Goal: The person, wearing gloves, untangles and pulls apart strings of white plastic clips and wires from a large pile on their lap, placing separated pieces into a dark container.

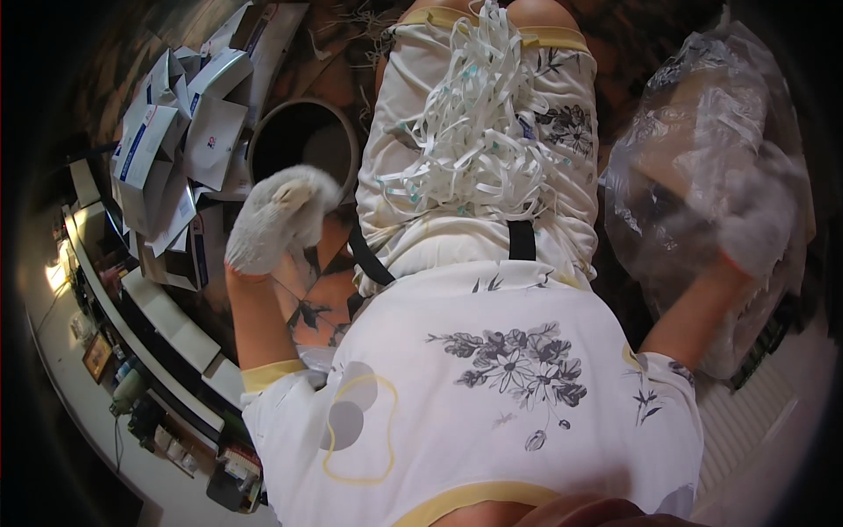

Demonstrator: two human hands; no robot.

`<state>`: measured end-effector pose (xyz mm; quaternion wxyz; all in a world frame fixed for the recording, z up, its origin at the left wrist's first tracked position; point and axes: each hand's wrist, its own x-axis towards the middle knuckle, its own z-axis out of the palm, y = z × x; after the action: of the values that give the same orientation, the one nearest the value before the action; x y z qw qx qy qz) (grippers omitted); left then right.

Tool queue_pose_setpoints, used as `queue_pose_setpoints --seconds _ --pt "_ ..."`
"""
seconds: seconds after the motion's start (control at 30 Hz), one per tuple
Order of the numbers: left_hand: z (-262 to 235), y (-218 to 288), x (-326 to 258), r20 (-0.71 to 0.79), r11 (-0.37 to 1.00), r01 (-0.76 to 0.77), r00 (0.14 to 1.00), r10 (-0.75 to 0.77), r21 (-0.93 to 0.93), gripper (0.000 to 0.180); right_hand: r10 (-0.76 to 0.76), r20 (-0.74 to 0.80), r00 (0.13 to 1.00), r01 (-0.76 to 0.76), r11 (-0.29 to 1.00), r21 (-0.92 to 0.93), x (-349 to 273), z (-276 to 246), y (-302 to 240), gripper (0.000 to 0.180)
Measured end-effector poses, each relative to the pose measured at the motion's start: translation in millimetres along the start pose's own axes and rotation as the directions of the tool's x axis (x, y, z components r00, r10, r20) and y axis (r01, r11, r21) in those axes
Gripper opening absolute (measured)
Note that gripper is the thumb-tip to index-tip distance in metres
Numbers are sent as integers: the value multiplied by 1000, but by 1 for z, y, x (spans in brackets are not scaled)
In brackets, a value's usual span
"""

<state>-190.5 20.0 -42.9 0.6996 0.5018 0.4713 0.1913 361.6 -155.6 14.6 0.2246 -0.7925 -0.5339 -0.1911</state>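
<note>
My left hand (283,220), in a white knitted glove with a brownish patch, is raised beside a round dark bin (349,145). Its fingers are curled in, and whatever they may hold is hidden. My right hand (757,227), also gloved, is at a large clear plastic bag (676,140); film and motion blur cover its fingers. The bag hangs beside my right thigh, and its contents are hard to make out. Across my lap lies a tangled heap of narrow white strips (487,132) with small pale green marks.
Folded white cardboard boxes (215,140) with blue and red print are piled at the far left. A few loose white strips (364,26) lie on the patterned floor (329,290) beyond the bin. Along the left, a long shelf (167,325) holds assorted small items.
</note>
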Motion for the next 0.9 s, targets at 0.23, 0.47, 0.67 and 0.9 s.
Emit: queue_pose_setpoints --seconds 0.23,0.47,0.67,0.9 --pt "86 22 45 138 983 18 990 7 -180 30 45 681 731 -492 725 482 -8 65 -203 39" --pt "116 42 59 346 994 67 938 -32 -90 23 -12 597 802 -375 767 521 -20 98 -198 29" --pt "130 63 65 376 876 -435 862 339 208 29 8 653 758 -540 569 620 -12 38 -206 14" --pt "164 67 81 576 606 -763 606 549 225 27 -69 460 885 -435 228 871 -4 14 -204 9"
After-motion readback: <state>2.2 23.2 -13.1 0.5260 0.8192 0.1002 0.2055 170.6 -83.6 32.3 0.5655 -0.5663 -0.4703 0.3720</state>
